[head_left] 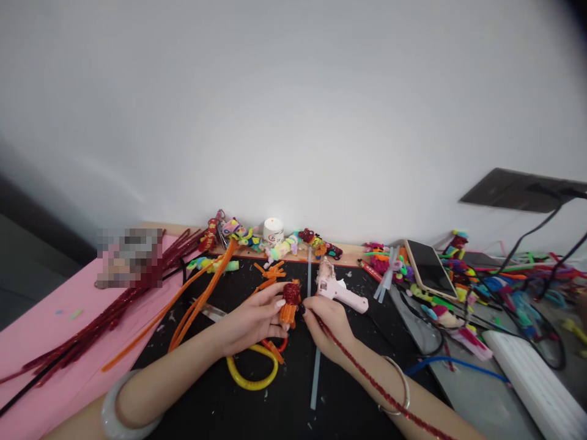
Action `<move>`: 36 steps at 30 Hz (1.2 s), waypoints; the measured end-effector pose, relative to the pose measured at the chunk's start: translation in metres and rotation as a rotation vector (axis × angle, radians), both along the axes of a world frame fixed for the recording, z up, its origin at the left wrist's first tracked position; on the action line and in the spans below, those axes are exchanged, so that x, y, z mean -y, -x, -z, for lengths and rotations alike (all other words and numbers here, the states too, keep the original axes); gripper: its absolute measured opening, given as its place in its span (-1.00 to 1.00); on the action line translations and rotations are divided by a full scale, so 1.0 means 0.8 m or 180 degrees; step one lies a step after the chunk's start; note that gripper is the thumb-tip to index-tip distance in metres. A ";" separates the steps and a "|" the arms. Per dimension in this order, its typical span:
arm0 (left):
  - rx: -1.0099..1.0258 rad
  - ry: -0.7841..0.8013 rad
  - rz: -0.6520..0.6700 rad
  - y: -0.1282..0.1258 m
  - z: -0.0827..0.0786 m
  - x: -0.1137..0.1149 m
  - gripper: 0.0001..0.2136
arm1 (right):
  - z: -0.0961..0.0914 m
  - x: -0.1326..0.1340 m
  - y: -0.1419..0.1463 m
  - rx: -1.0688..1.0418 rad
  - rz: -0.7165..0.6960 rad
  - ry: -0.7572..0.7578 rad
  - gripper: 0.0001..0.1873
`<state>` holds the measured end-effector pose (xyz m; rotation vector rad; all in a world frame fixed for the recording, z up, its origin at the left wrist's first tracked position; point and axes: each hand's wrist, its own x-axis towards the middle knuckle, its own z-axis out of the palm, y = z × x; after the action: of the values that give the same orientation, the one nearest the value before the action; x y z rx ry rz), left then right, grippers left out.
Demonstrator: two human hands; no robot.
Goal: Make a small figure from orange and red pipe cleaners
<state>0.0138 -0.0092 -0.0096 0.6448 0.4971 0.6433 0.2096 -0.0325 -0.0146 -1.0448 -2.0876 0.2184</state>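
Pinched in the fingers of my left hand [250, 321] is a small pipe-cleaner figure [290, 294], glittery red on top and orange below. Just to its right, my right hand [332, 327] is closed on a red tinsel pipe cleaner [371, 379], whose long tail runs back over my forearm. The two hands are a small distance apart. Under my left hand lie scissors with a yellow loop handle [252, 385], partly covered by the hand. A pale pink glue gun [343, 293] rests just beyond my right hand. A translucent glue stick [315, 382] lies between my wrists.
On the black mat [206, 403] lie orange pipe cleaners [202, 308]. Red tinsel stems [114, 318] spread over the pink surface [36, 342] at left. Finished colourful figures and a white paper cup [274, 232] line the wall. A phone [430, 269], cables and a white power strip [534, 379] are right.
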 end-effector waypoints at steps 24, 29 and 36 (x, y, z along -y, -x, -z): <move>0.0061 -0.0027 0.0039 -0.001 0.003 -0.002 -0.68 | 0.001 0.002 0.002 0.0115 -0.0039 -0.0107 -0.85; 0.0066 -0.0027 0.0052 -0.001 0.001 -0.001 -0.68 | 0.001 0.003 0.001 0.0102 -0.0050 -0.0095 -0.85; 0.0074 -0.0029 0.0104 0.000 -0.001 -0.002 -0.67 | 0.001 0.003 0.001 0.0114 -0.0069 -0.0069 -0.84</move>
<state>0.0140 -0.0076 -0.0090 0.6522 0.4612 0.6218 0.2088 -0.0349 -0.0156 -1.0204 -2.1298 0.1886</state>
